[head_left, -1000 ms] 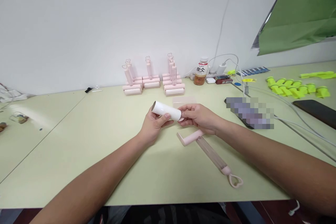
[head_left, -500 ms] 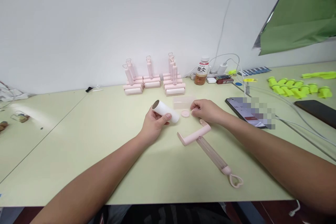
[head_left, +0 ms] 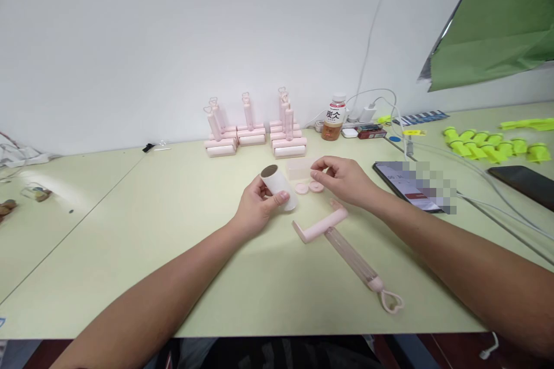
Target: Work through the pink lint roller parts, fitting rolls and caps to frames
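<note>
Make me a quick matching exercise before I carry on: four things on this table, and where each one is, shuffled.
Things:
1. white roll
2. pink discs
3. heart-looped handle
4. drink bottle

Places:
A. side by side, close to the right hand
B. upright by the wall
C. held in the left hand
D. lying, of the four, nearest the front edge of the table

Pairs: 1-C, 2-A, 3-D, 4-B

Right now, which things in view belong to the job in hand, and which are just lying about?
Apparently the job's:
- white roll, in the left hand
- two pink discs, beside the right hand
- pink heart-ended handle
- translucent piece

Apparently lying about:
- drink bottle
- lit phone
- yellow-green parts
</note>
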`<state>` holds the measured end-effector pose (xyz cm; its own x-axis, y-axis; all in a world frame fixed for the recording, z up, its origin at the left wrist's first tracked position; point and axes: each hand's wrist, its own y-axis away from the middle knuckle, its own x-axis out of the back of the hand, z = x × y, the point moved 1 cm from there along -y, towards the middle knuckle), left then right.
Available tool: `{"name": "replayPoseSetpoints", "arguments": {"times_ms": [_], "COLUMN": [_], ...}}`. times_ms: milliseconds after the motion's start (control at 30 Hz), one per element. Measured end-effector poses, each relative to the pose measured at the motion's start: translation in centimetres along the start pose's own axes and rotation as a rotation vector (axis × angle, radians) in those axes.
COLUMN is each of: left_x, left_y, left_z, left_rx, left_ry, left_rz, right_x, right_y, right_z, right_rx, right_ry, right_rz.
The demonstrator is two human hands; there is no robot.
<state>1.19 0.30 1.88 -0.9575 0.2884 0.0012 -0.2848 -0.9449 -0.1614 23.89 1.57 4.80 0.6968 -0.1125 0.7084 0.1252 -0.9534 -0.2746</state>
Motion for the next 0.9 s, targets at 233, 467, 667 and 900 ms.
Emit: {"name": "replayPoseSetpoints", "arguments": {"times_ms": [233,467,667,900], "left_x": [-1.6,-4.6,-6.7,-6.7], "left_y": [-1.5,-2.3,-1.7,-2.9], "left_z": [3.0,4.9,3.8,2.8], "left_rx": [-0.226,-0.184,-0.08,-0.054], "left_ry": [-0.541,-0.891,-1.131,-1.159], "left_rz": [-0.194,-0.315,-0.642,-0.581], "right_x": [-0.5,3.8,3.1,1.7], "right_y": [1.6,-1.4,-2.8,-3.3], "right_z": [-3.2,1.6,5.6,6.2], "right_rx": [0.214,0.057,-0.075,-0.098], "right_ry": [-0.388,-0.102,0.047,0.063], "right_rz": [-0.063,0.599,0.51,0.377]}}
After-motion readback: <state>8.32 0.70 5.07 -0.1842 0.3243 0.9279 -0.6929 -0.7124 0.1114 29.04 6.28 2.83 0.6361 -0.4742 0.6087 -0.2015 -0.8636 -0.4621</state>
